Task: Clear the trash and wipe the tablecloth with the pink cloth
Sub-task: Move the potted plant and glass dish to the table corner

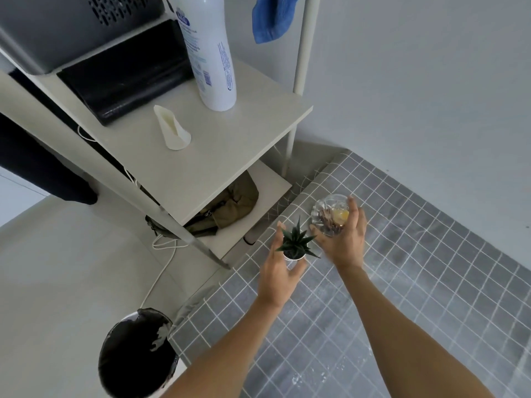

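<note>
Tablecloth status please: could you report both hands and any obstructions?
Left hand on potted succulent. Right hand on glass bowl. Grey checked tablecloth streaked. Pink cloth unseen.

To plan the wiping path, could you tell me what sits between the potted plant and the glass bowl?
Nothing: in the head view, only the right hand's thumb crosses between the potted plant and the glass bowl.

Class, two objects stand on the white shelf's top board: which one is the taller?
The white spray bottle with blue print, near the shelf's back corner; the small cream vase in front is far shorter.
</note>
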Action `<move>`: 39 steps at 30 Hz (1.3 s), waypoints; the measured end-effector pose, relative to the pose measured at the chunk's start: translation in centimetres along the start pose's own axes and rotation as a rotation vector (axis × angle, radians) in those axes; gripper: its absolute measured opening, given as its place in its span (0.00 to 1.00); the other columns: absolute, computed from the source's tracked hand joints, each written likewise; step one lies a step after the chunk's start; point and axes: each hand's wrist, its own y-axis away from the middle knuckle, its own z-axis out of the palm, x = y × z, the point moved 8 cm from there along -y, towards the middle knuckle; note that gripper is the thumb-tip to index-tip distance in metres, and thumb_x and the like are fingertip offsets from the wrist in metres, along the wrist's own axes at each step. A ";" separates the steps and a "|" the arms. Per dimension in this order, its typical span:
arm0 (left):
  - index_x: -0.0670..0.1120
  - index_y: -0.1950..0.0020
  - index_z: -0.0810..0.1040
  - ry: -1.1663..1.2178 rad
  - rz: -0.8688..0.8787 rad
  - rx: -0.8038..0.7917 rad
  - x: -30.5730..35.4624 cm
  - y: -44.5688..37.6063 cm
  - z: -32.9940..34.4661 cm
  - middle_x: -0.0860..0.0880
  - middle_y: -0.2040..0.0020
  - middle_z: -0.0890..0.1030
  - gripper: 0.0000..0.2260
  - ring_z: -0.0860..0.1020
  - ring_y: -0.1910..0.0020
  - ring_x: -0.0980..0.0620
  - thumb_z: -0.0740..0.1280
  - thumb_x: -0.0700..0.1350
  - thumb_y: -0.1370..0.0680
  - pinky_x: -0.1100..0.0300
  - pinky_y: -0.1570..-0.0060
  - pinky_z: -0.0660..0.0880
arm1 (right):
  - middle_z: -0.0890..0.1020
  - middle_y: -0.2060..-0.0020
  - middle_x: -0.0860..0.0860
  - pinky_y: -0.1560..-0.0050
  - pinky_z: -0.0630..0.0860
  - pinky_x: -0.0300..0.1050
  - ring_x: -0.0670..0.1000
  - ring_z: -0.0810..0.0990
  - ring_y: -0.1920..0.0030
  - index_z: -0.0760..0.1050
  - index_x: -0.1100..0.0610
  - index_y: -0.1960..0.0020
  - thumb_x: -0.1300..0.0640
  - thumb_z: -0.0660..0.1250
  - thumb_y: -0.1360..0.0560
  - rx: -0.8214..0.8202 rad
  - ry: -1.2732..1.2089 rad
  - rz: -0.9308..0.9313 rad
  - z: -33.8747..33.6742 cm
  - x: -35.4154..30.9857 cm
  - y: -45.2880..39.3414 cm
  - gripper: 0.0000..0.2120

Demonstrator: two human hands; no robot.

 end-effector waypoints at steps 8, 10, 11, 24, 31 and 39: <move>0.48 0.34 0.68 -0.017 0.037 0.048 0.9 0.9 0.4 0.44 0.26 0.65 0.21 0.72 0.35 0.55 0.68 0.51 0.26 0.66 0.39 0.71 | 0.70 0.38 0.60 0.36 0.69 0.59 0.60 0.69 0.36 0.58 0.56 0.27 0.42 0.78 0.38 -0.007 0.065 -0.038 -0.7 -0.2 0.0 0.48; 0.49 0.36 0.67 -0.002 0.044 0.047 1.0 0.9 0.3 0.43 0.26 0.66 0.21 0.75 0.36 0.51 0.69 0.49 0.26 0.62 0.40 0.74 | 0.70 0.39 0.59 0.35 0.69 0.60 0.61 0.70 0.37 0.58 0.55 0.28 0.43 0.78 0.38 -0.004 0.059 -0.025 -0.8 -0.1 0.0 0.47; 0.51 0.37 0.67 0.001 0.040 0.047 1.0 0.9 0.3 0.43 0.27 0.66 0.21 0.74 0.35 0.52 0.70 0.48 0.26 0.61 0.40 0.75 | 0.70 0.39 0.59 0.35 0.69 0.61 0.61 0.70 0.37 0.58 0.55 0.28 0.44 0.78 0.39 -0.008 0.060 -0.021 -0.8 0.0 0.0 0.47; 0.44 0.22 0.52 -0.082 -0.032 -0.090 -0.9 0.9 0.3 0.47 0.22 0.56 0.40 0.63 0.26 0.47 0.68 0.57 0.26 0.49 0.39 0.75 | 0.44 0.23 0.60 0.27 0.49 0.58 0.61 0.46 0.24 0.35 0.45 0.24 0.30 0.65 0.33 -0.276 0.364 0.042 -1.4 1.0 1.1 0.52; 0.48 0.25 0.35 -0.263 -0.065 -0.224 -0.1 2.7 -1.6 0.48 0.22 0.41 0.46 0.48 0.23 0.47 0.67 0.60 0.26 0.46 0.28 0.60 | 0.40 0.23 0.56 0.27 0.46 0.58 0.58 0.43 0.24 0.33 0.46 0.24 0.29 0.60 0.30 -0.308 0.446 0.055 -5.0 0.8 3.8 0.49; 0.41 0.22 0.44 -0.574 -0.099 -0.425 1.5 8.8 -2.2 0.41 0.22 0.44 0.35 0.45 0.23 0.44 0.51 0.61 0.20 0.51 0.26 0.45 | 0.44 0.23 0.56 0.27 0.43 0.54 0.57 0.45 0.24 0.38 0.50 0.23 0.39 0.55 0.22 -0.322 0.410 0.140 -10.1 1.7 12.9 0.37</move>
